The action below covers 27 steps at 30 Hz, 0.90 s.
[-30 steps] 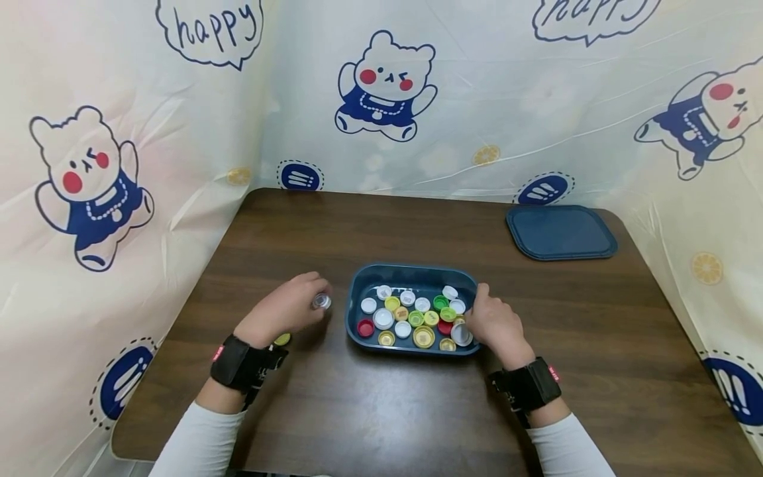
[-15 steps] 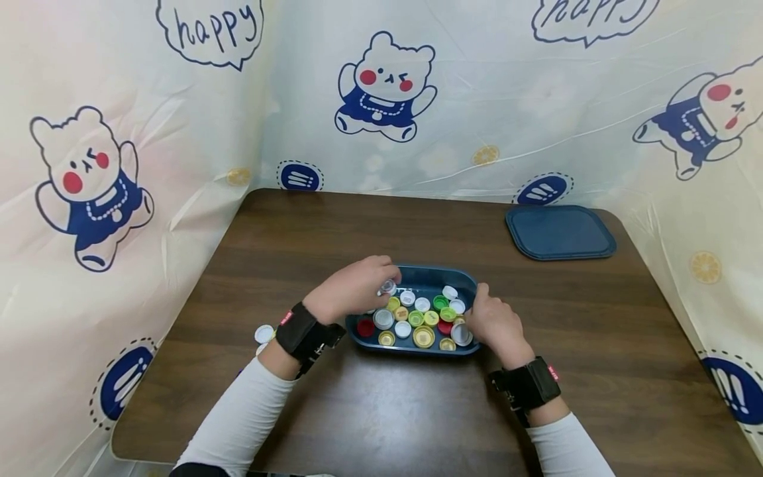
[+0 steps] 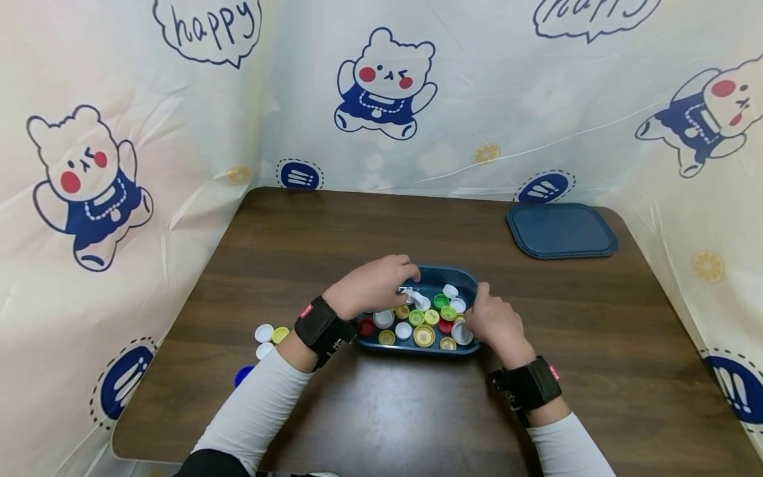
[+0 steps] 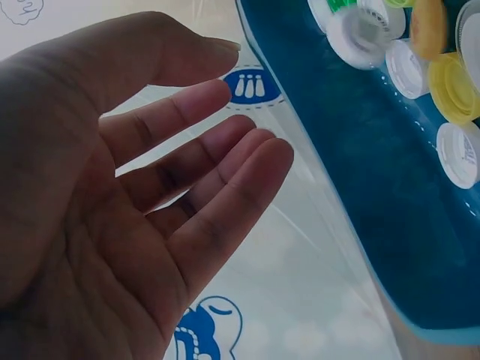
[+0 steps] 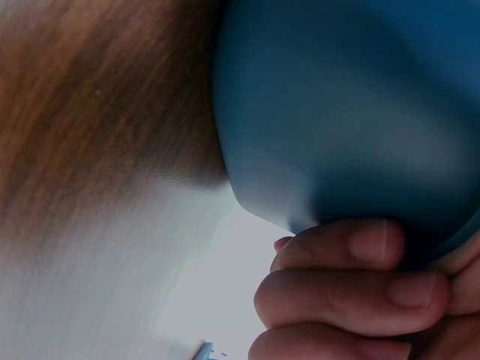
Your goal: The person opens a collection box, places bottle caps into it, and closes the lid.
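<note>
My left hand (image 3: 377, 286) is over the left half of a dark blue plastic box (image 3: 444, 275), its fingers relaxed and holding nothing. Just below the fingertips a white bottle cap (image 3: 419, 299) shows as a blur; the left wrist view also has a blurred white cap (image 4: 357, 37) above the others. White, yellow, green and red bottle caps (image 3: 424, 336) are spread over the box floor, some hidden by the left hand. At the box's right end my right hand (image 3: 495, 321) grips its wall, with fingers (image 5: 337, 300) curled against the outside in the right wrist view.
To the left of my left forearm lie loose caps: white (image 3: 264, 333), yellow (image 3: 280, 334) and blue (image 3: 243, 375), the blue one partly covered by the sleeve. A dark blue lid (image 3: 562, 230) rests at the back right of the brown table (image 3: 381, 225). Printed curtains surround the table.
My left hand has moved right from the table to over the box and released the pale cap that it held. The loose caps at the left are uncovered. The right hand stays on the box.
</note>
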Each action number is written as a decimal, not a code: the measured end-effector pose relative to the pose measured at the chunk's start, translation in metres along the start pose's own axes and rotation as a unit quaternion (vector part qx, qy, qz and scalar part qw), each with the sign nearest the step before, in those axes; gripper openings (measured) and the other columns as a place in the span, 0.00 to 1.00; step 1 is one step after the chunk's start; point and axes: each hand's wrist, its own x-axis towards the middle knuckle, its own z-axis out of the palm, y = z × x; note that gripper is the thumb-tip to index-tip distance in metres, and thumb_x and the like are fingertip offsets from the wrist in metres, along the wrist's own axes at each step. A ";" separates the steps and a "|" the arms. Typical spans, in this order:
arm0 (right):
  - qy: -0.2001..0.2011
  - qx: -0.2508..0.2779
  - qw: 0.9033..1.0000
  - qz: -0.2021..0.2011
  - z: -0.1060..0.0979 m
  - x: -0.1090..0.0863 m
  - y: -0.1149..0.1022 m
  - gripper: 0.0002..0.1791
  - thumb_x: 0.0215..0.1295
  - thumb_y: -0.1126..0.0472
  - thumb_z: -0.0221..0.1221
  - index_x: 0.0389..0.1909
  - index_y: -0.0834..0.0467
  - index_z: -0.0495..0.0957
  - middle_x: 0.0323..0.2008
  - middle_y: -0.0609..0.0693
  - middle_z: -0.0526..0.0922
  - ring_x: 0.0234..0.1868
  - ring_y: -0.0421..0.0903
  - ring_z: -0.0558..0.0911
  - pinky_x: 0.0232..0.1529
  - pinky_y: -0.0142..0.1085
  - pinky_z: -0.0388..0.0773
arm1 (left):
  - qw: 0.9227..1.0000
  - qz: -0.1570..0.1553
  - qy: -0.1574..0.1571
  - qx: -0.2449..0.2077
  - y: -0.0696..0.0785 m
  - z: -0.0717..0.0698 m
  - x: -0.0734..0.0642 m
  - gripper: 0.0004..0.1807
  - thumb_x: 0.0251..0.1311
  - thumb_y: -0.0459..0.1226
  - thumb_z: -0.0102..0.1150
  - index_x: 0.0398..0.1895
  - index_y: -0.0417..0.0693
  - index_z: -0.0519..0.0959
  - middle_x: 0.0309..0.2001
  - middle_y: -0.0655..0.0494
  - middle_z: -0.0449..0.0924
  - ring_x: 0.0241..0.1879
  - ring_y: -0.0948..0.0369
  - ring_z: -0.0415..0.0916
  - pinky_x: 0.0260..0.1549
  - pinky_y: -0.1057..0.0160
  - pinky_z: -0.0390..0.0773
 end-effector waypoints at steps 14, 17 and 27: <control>0.001 -0.002 1.000 -0.001 -0.002 0.000 0.000 0.29 0.74 0.55 0.51 0.67 0.65 0.55 0.47 0.68 0.79 0.36 0.56 0.79 0.37 0.51 0.76 | 1.000 -0.018 -0.003 -0.010 -0.009 -0.006 -0.013 0.19 0.65 0.40 0.65 0.59 0.49 0.81 0.55 0.50 0.78 0.49 0.60 0.74 0.53 0.60 0.79; -0.003 0.000 1.000 -0.001 -0.002 0.000 0.001 0.29 0.74 0.55 0.51 0.67 0.65 0.55 0.47 0.68 0.79 0.36 0.56 0.79 0.37 0.51 0.76 | 0.999 -0.031 0.003 -0.015 -0.012 -0.011 -0.022 0.19 0.65 0.40 0.66 0.59 0.49 0.81 0.54 0.52 0.78 0.48 0.60 0.74 0.53 0.59 0.79; -0.007 0.001 1.000 0.001 -0.002 0.001 0.000 0.29 0.73 0.56 0.51 0.68 0.65 0.54 0.47 0.68 0.78 0.37 0.57 0.78 0.38 0.51 0.75 | 0.994 -0.093 0.040 -0.051 -0.044 -0.028 -0.065 0.19 0.64 0.40 0.67 0.58 0.49 0.80 0.52 0.54 0.79 0.49 0.57 0.78 0.50 0.55 0.81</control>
